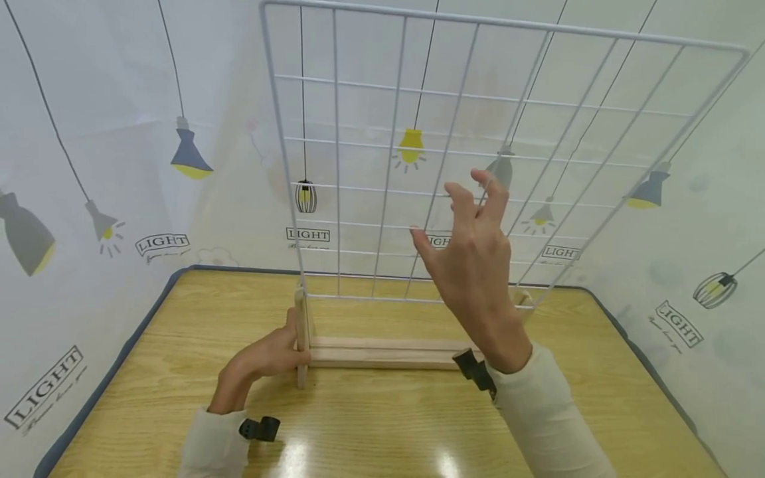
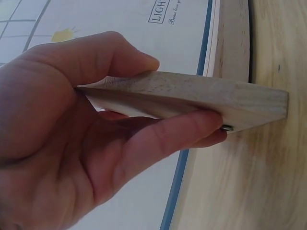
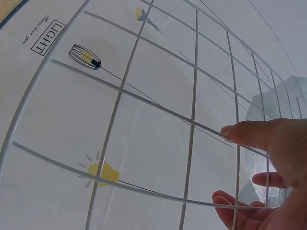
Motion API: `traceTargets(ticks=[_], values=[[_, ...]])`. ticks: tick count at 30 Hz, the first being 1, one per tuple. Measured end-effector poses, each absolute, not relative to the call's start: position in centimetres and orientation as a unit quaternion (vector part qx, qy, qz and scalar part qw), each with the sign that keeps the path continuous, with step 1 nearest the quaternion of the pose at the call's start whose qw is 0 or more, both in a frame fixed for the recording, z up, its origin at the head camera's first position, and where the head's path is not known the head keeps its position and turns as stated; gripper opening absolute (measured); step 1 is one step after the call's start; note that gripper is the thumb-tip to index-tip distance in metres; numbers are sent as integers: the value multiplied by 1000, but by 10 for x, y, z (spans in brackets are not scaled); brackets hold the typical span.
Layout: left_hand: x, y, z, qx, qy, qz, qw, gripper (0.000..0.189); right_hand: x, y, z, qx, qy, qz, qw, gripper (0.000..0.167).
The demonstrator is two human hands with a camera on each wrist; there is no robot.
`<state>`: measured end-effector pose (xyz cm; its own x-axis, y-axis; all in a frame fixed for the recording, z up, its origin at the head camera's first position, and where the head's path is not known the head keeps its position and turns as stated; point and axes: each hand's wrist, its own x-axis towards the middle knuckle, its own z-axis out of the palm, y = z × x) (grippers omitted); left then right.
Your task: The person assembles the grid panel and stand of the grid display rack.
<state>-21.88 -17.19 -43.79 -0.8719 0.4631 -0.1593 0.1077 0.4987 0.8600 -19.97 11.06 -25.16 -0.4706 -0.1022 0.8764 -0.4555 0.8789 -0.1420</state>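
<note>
A white wire grid panel (image 1: 382, 192) stands upright on a wooden stand. The stand has a plain crossbar (image 1: 388, 353) and an end piece at each side. My left hand (image 1: 263, 352) pinches the flat wooden end piece (image 2: 201, 96) at the left, thumb on one face and fingers on the other. A small metal fitting (image 2: 227, 128) shows beside the fingertips. Higher up, my right hand (image 1: 475, 265) holds the grid with bent fingers. Seen from the right wrist, its thumb (image 3: 249, 134) lies over a wire, and wires cross in front of the fingers.
The stand rests on a wood-grain table (image 1: 358, 425) with a blue edge (image 1: 137, 345). Behind it, white wall sheets (image 1: 227, 219) printed with lamps enclose the table. Small black wrist cameras (image 1: 259, 429) sit on both sleeves.
</note>
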Motion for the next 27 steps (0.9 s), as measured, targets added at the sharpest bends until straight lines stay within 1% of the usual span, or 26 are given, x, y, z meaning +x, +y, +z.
traceTargets(ticks=[5, 11, 27], values=[[-218, -172, -438, 172, 830, 488, 208, 95, -199, 110, -249, 165, -834, 187, 492, 61], [-218, -173, -438, 178, 822, 492, 222, 98, -201, 111, -246, 167, -831, 191, 494, 61], [-218, -175, -436, 194, 832, 476, 207, 92, -209, 107, -244, 173, -835, 201, 483, 62]])
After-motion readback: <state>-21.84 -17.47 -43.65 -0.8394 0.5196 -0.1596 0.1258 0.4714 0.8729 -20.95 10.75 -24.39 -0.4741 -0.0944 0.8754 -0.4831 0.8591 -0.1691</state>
